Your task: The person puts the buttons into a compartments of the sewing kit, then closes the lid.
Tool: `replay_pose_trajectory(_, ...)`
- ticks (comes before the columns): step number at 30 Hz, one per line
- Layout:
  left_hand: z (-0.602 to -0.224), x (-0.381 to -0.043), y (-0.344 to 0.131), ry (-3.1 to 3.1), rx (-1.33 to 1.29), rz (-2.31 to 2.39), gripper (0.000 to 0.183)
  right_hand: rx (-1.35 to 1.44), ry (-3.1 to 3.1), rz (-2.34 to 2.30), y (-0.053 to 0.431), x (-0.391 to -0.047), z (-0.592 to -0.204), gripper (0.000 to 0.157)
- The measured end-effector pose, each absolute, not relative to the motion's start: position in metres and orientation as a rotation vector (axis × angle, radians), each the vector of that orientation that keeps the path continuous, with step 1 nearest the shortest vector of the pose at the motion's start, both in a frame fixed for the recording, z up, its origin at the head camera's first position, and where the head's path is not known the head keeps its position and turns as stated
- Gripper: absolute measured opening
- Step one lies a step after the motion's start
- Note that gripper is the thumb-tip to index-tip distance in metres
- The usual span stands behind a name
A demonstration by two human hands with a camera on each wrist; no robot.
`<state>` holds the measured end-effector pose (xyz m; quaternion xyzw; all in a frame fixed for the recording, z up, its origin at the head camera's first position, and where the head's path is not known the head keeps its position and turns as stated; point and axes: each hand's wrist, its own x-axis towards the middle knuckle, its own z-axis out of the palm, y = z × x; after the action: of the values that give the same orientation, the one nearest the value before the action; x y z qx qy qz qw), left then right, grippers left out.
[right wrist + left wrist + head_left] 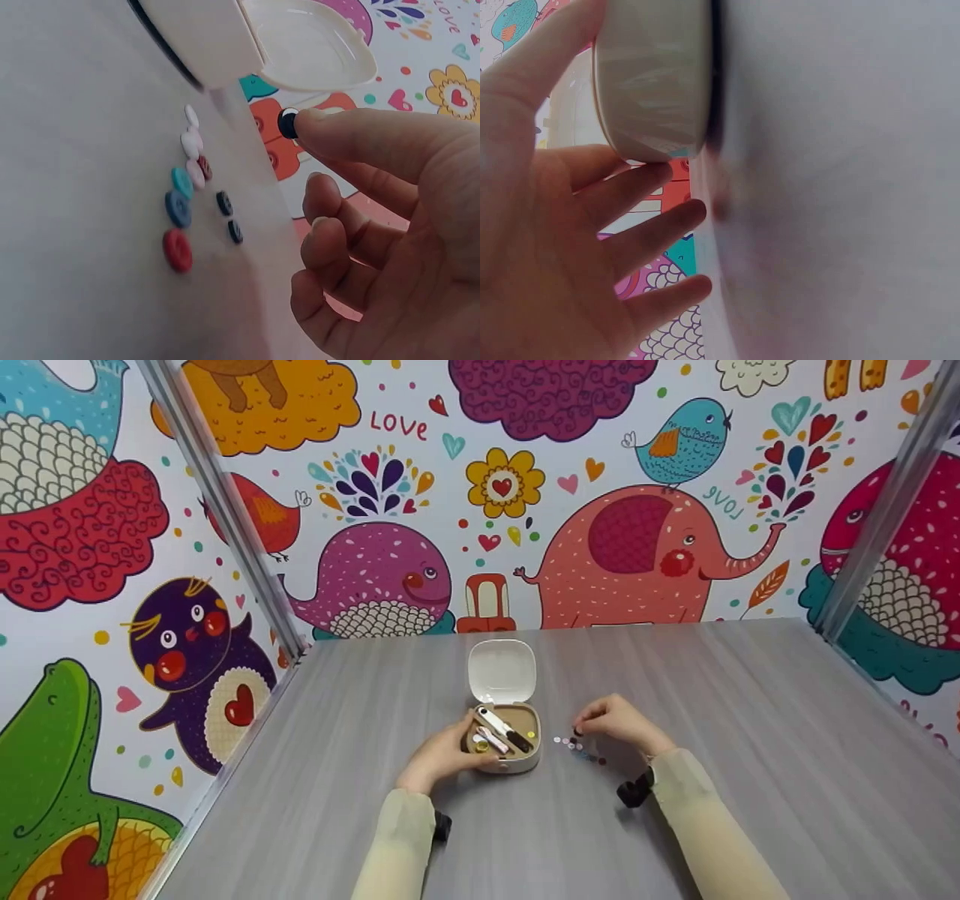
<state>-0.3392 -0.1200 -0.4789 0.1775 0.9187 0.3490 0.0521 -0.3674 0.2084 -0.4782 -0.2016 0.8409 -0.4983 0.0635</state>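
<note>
A white box (519, 766) with rounded corners stands on the table, its lid (502, 671) raised at the back. My left hand (442, 754) holds it by the left side, thumb at the front and fingers around the back-left, some fingers spread free (562, 225). Inside lie a white-and-black stick-like tool (496, 721), a pinkish slim item (491, 740), and a small yellow disc (531, 733). Right of the box, my right hand (619, 725) pinches a black button (288, 124) between thumb and forefinger, above the table.
Several loose buttons lie below the right hand, among them a red button (178, 250), a blue button (178, 208), a teal button (181, 182) and a black button (224, 202). The grey table (337, 720) meets cartoon-printed walls (480, 510) with metal posts at the corners.
</note>
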Motion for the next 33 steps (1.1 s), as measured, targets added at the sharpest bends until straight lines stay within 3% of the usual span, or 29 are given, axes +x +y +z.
replay_pose_trajectory(18,-0.479,-0.339,-0.121,2.798,0.545,1.062,0.103,-0.594,2.554,-1.438,0.171,-0.376,-0.463,0.007)
replay_pose_trajectory(33,-0.480,-0.340,-0.118,2.788,0.577,1.091,0.104,-0.665,2.594,-1.457,0.150,-0.381,-0.465,0.010)
